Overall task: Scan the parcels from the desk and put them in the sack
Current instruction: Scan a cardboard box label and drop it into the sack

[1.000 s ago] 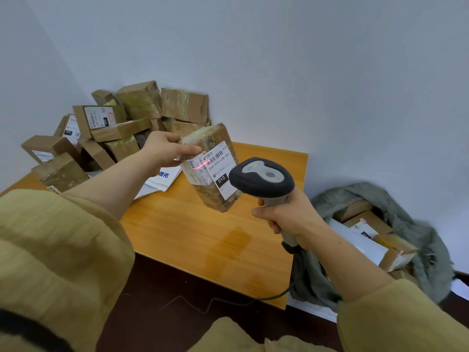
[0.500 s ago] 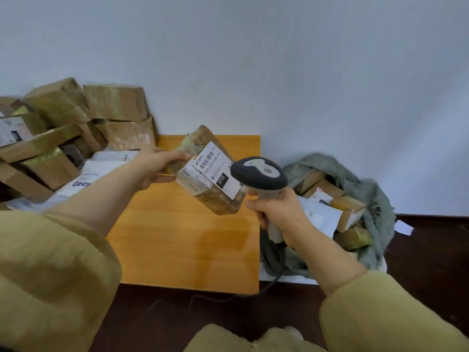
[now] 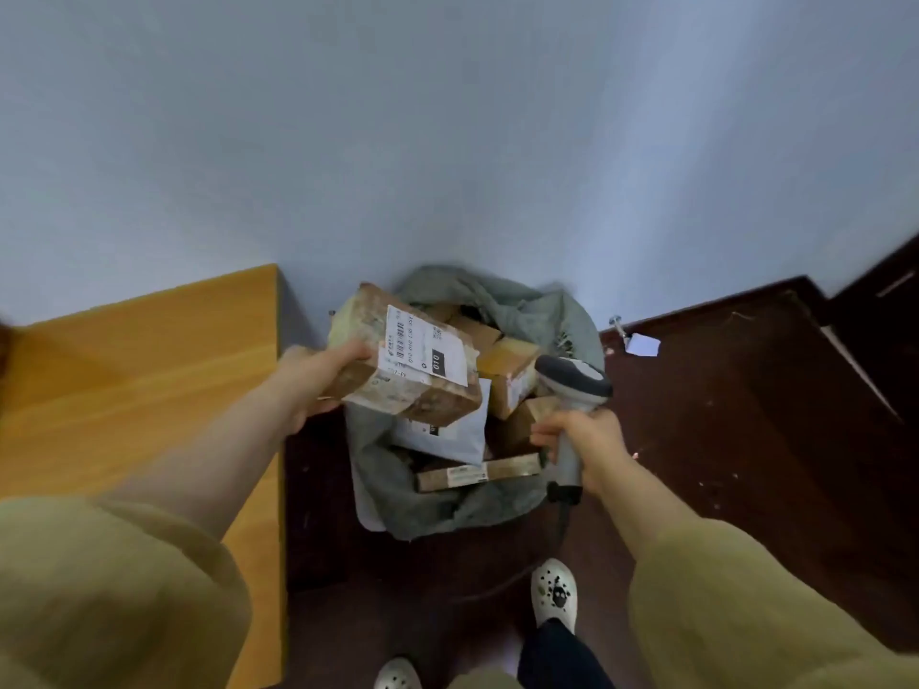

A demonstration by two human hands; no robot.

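Parcel [image 3: 413, 360] is up in the air right over the open grey sack [image 3: 497, 300], so it's off the desk [image 3: 149, 365] but not in the sack yet. Our left hand [image 3: 318, 375] grips it by its left end, thumb on the near side, other fingers hidden behind it. The white label [image 3: 427, 350] with 010 printed on it faces us. Our right hand [image 3: 582, 445] is wrapped round the handle of the scanner [image 3: 572, 385], whose head sits just right of the parcel, over the sack's right edge. Inside the sack we can see several brown boxes [image 3: 512, 370], a white mailer bag [image 3: 442, 430] and 1 long flat box [image 3: 477, 472] at the near side. The sack sits on the dark floor [image 3: 721, 415], right beside the desk.
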